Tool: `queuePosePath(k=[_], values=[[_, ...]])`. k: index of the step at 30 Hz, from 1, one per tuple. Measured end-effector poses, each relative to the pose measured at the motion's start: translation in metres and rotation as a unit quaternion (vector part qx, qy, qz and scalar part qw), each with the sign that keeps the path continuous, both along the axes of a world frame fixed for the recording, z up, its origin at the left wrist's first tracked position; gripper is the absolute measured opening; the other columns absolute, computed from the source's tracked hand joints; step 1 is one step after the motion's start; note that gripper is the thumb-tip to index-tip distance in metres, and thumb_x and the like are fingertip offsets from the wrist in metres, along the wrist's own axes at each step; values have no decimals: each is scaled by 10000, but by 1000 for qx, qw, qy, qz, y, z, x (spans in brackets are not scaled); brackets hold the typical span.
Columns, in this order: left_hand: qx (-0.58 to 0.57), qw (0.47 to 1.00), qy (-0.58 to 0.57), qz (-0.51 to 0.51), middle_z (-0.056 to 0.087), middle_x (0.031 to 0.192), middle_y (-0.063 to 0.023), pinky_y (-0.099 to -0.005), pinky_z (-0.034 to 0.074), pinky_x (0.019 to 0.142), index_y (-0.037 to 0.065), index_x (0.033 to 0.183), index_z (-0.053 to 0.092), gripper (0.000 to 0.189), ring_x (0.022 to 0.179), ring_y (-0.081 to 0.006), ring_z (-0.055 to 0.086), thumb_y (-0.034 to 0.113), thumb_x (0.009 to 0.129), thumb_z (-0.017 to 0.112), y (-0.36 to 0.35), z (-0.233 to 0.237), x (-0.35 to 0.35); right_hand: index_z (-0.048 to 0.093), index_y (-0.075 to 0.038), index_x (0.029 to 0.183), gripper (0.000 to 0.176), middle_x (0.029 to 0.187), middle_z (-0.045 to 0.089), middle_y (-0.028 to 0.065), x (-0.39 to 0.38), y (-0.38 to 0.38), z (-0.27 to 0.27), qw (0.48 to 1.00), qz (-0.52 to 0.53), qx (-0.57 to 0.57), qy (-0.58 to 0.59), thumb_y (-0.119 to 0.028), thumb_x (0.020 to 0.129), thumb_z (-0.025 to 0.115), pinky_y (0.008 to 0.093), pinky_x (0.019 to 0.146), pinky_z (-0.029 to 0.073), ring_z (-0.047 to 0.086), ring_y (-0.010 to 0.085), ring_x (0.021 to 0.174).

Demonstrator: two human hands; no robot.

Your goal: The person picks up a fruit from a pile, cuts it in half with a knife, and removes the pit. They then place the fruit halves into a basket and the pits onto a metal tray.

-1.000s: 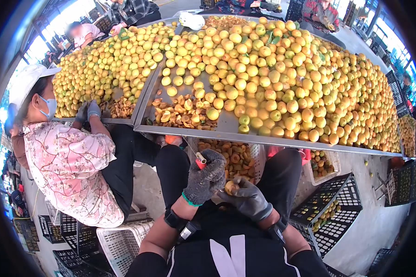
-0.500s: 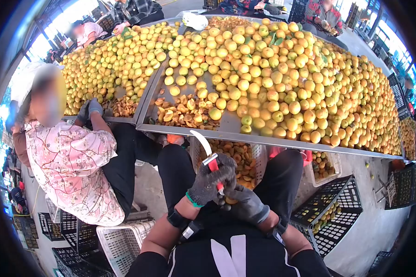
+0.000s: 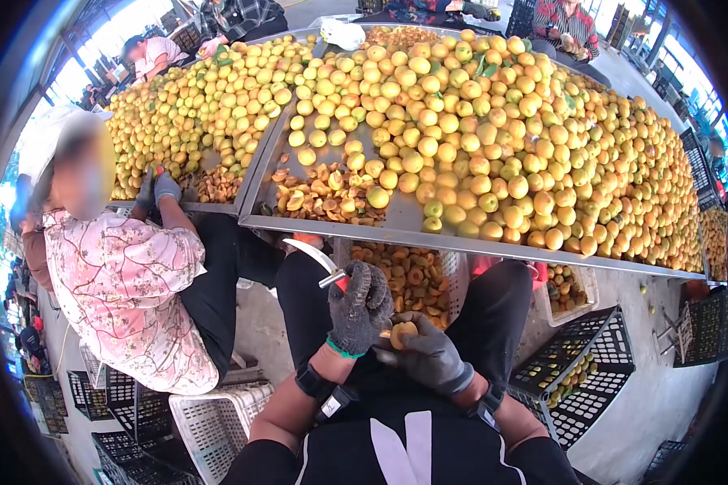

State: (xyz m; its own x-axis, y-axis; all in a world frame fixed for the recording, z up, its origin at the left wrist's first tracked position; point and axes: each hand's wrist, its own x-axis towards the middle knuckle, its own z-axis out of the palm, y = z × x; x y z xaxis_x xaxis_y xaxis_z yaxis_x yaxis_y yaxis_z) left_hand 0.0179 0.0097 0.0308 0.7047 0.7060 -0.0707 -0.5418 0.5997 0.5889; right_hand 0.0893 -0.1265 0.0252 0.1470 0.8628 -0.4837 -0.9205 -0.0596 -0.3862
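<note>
My left hand (image 3: 359, 311), in a dark knit glove with a green cuff edge, is closed around the red handle of a curved knife (image 3: 321, 260). Its pale blade points up and to the left. Just right of it, my right hand (image 3: 435, 356), in a grey coated glove, grips a cut apricot (image 3: 404, 332) between thumb and fingers. The fingertips of both hands are close together over my lap. Below the table edge, between my knees, stands a crate (image 3: 455, 293) with many apricot halves (image 3: 400, 275).
Whole apricots (image 3: 493, 153) are heaped on the metal table (image 3: 340, 229), with a pile of cut halves (image 3: 328, 194) near its edge. A person in a pink floral top (image 3: 129, 291) sits at my left. A white crate (image 3: 206, 428) and black crates (image 3: 586, 380) stand around me.
My left hand has moved left and slightly down with the knife, away from my right hand. The apricot in my right hand now shows more fully.
</note>
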Motion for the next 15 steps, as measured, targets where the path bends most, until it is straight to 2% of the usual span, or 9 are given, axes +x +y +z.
queuePosePath(k=[1, 3, 4, 6, 7, 9, 13, 15], values=[[0, 1000, 0, 0, 514, 727, -17, -224, 353, 396, 121, 892, 534, 114, 515, -81, 423, 209, 956, 568, 0, 0, 0, 423, -71, 1261, 363, 1130, 565, 138, 3, -2, -3, 1000, 0, 0, 0, -189, 939, 541, 297, 647, 483, 595, 226, 867], [19, 999, -31, -2, 490, 694, -17, -230, 343, 390, 116, 864, 520, 154, 496, -90, 406, 229, 960, 563, 0, 2, 1, 357, -64, 1346, 435, 1087, 575, 117, 11, -8, -11, 992, 87, 78, -52, -208, 965, 508, 256, 654, 477, 620, 193, 856], [19, 999, -32, -2, 490, 694, -17, -230, 343, 390, 116, 864, 520, 154, 496, -90, 406, 229, 960, 563, 0, 3, 2, 357, -64, 1346, 435, 1087, 575, 117, 10, -8, -11, 992, 87, 78, -53, -208, 965, 508, 256, 654, 477, 620, 193, 856], [64, 998, -11, 5, 400, 603, 4, -248, 301, 399, 101, 886, 535, 226, 434, -113, 349, 309, 974, 521, 1, 6, 1, 367, -80, 1345, 433, 988, 593, 89, 7, -7, -10, 984, 80, 93, -131, -246, 973, 513, 224, 620, 439, 579, 141, 746], [64, 998, -10, 6, 400, 603, 4, -248, 301, 399, 101, 886, 535, 226, 434, -113, 349, 309, 974, 521, 1, 6, 1, 367, -80, 1345, 433, 988, 593, 89, 7, -6, -9, 984, 81, 93, -130, -246, 973, 513, 224, 620, 439, 579, 141, 746], [63, 998, -11, 17, 397, 604, 7, -253, 303, 400, 110, 879, 532, 221, 439, -113, 353, 311, 971, 527, 2, 8, 1, 378, -93, 1355, 453, 892, 588, 59, 7, -6, -7, 973, 101, 110, -177, -293, 975, 520, 205, 600, 401, 513, 104, 675], [46, 998, -19, 28, 433, 607, -14, -244, 312, 370, 102, 838, 526, 209, 444, -103, 368, 268, 961, 556, 1, 14, 1, 374, -97, 1380, 469, 840, 577, 37, 7, -7, -1, 969, 110, 75, -210, -292, 978, 516, 199, 602, 395, 494, 87, 668], [44, 998, -33, 35, 433, 610, -14, -244, 312, 370, 100, 838, 532, 210, 446, -104, 369, 270, 957, 563, 1, 12, 0, 356, -84, 1403, 477, 828, 568, 29, 8, -7, -1, 953, 122, 68, -270, -263, 985, 502, 190, 590, 387, 485, 73, 669]])
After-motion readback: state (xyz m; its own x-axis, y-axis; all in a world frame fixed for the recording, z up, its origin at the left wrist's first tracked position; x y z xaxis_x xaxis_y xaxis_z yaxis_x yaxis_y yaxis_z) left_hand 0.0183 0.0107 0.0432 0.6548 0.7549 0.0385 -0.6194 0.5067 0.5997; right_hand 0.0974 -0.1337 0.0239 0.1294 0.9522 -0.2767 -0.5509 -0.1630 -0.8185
